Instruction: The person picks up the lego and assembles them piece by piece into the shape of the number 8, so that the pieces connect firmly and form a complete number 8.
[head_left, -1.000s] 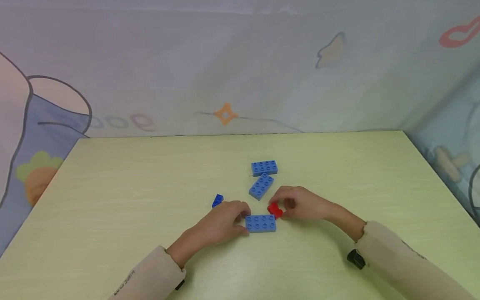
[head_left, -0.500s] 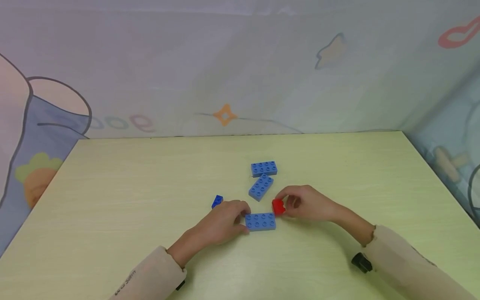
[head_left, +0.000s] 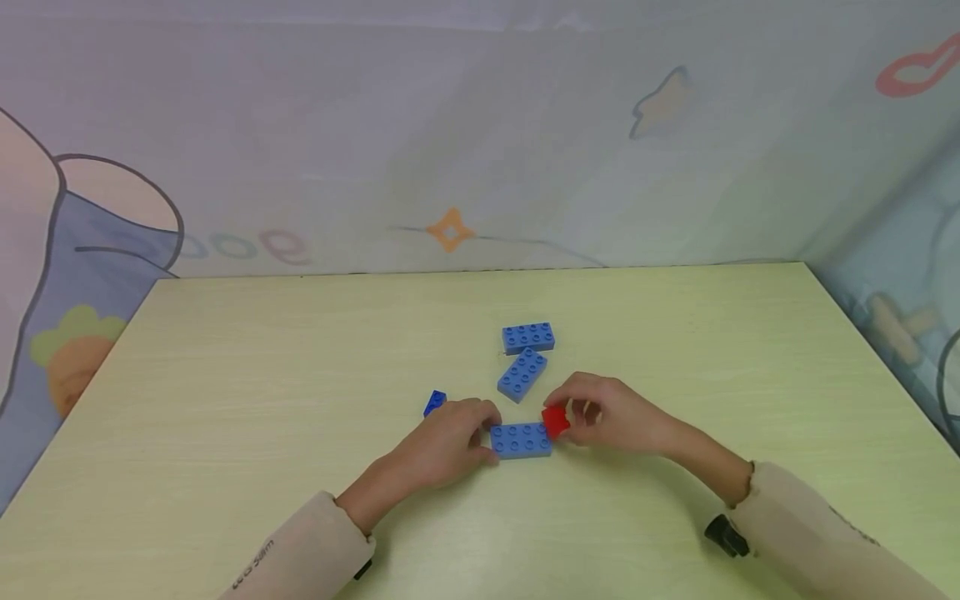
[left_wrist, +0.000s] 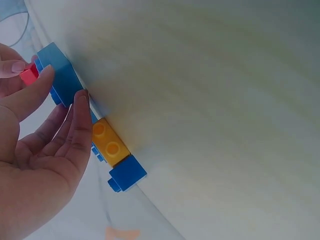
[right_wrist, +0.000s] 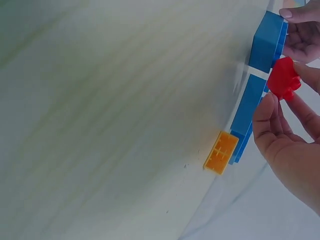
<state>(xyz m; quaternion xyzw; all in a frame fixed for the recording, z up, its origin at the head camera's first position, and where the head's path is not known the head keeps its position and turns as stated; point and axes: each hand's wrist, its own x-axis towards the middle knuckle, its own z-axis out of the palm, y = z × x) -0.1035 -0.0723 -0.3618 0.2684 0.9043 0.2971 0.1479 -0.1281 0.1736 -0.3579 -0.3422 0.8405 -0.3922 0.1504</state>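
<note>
My left hand (head_left: 447,446) holds the left end of a light-blue eight-stud toy brick (head_left: 521,441), thumb on its near side and fingers on the far side. In the left wrist view the thumb and fingers pinch that blue brick (left_wrist: 64,75). A small red brick (head_left: 555,422) is pinched between the thumb and fingers of my right hand (head_left: 617,414), at the blue brick's right end. The red brick (right_wrist: 283,77) looks tilted in the right wrist view; whether it touches the blue one I cannot tell.
Two more light-blue bricks (head_left: 522,374) lie beyond the hands, nearly touching. A small dark-blue brick (head_left: 435,402) lies beside my left hand, partly covered. Yellow bricks (left_wrist: 110,142) show only in the wrist views. The table's back edge meets a printed cloth (head_left: 480,150).
The red brick moves a little right, then slightly back left and nearer me, turning in my right fingers. The held blue brick shifts slightly away from me.
</note>
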